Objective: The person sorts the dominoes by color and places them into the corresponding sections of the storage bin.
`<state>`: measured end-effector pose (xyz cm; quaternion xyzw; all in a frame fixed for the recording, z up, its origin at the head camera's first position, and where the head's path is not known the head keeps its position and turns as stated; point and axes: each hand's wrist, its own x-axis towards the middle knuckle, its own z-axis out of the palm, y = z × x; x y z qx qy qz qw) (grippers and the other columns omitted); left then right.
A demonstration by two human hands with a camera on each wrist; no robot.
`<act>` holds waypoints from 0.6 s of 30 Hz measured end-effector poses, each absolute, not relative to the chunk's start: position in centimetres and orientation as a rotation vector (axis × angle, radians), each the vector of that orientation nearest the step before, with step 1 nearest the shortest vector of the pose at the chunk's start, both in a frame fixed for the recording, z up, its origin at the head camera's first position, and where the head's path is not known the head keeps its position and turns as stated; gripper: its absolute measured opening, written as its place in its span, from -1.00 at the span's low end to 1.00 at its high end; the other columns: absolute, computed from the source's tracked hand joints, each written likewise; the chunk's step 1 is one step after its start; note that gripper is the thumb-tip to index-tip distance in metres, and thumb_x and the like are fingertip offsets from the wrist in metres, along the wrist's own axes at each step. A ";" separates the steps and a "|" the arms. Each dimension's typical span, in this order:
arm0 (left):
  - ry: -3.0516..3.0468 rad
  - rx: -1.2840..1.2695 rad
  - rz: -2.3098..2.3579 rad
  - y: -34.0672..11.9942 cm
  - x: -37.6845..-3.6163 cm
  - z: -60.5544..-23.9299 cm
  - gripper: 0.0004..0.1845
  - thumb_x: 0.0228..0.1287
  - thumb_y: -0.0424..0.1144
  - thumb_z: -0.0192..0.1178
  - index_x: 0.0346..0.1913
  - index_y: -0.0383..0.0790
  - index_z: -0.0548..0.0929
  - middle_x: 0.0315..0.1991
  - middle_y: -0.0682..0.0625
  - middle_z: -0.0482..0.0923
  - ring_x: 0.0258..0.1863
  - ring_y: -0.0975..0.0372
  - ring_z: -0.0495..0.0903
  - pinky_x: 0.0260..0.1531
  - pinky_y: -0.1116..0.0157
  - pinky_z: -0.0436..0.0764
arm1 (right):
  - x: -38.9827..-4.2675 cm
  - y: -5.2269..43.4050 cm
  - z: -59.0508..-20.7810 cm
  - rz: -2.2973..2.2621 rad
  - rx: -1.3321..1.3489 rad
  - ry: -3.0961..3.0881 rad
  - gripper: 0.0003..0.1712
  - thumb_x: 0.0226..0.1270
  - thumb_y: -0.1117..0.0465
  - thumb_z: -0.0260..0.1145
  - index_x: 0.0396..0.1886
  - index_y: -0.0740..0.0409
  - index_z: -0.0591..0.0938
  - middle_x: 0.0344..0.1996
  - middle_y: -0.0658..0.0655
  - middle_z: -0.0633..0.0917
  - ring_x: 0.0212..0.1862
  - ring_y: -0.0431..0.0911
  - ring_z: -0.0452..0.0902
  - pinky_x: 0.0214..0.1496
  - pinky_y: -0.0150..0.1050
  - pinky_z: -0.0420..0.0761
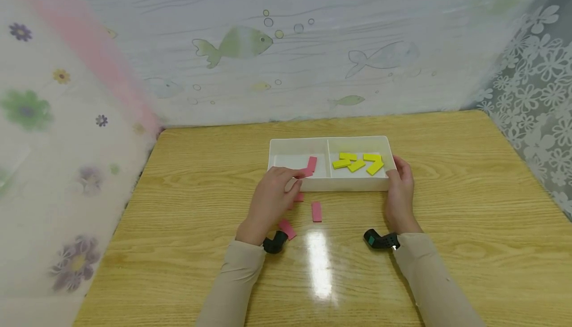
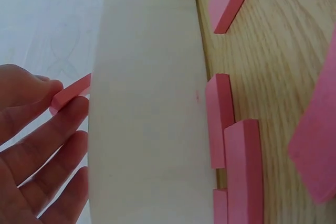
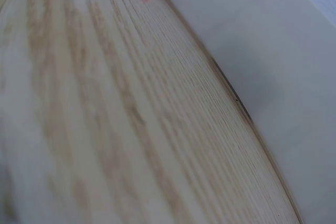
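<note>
The left hand [image 1: 270,195] pinches a pink block [image 2: 71,94] between thumb and fingertips, holding it over the near wall of the white tray [image 1: 328,184], at the left compartment. One pink piece [image 1: 312,163] lies inside that compartment. The right hand [image 1: 399,193] grips the tray's right end, fingers curled round the corner. Yellow blocks [image 1: 359,163] fill the right compartment. Loose pink blocks [image 1: 316,211] lie on the wooden table [image 1: 469,217] just before the tray.
</note>
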<state>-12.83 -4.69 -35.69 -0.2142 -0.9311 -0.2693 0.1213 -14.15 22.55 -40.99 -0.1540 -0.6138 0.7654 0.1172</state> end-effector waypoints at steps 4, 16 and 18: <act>-2.727 -0.612 -0.829 -4.6 -12.9 -36.0 -0.79 0.19 -0.18 0.14 -0.12 -0.02 0.64 -0.19 0.14 0.56 -0.15 0.29 0.43 -0.15 0.35 0.46 | -14.1 22.6 -41.0 2.241 -0.451 -1.791 -0.49 0.27 0.32 -0.18 0.25 0.14 0.21 0.24 0.09 0.22 0.26 -0.11 0.08 0.26 -0.23 0.10; -2.699 -0.664 -0.836 -4.3 -13.4 -37.2 -0.72 0.23 -0.15 0.07 -0.02 -0.04 0.61 -0.16 0.13 0.58 -0.15 0.24 0.47 -0.11 0.28 0.41 | -14.1 22.6 -41.0 2.217 -0.460 -1.822 -0.50 0.28 0.31 -0.18 0.24 0.12 0.22 0.23 0.07 0.22 0.25 -0.14 0.09 0.26 -0.23 0.11; -2.706 -0.657 -0.830 -4.3 -13.4 -37.2 -0.71 0.23 -0.15 0.07 -0.01 -0.04 0.61 -0.16 0.12 0.58 -0.14 0.23 0.47 -0.09 0.25 0.40 | -14.0 22.6 -41.0 2.216 -0.460 -1.825 -0.50 0.28 0.30 -0.19 0.24 0.11 0.22 0.23 0.06 0.22 0.24 -0.15 0.10 0.26 -0.23 0.11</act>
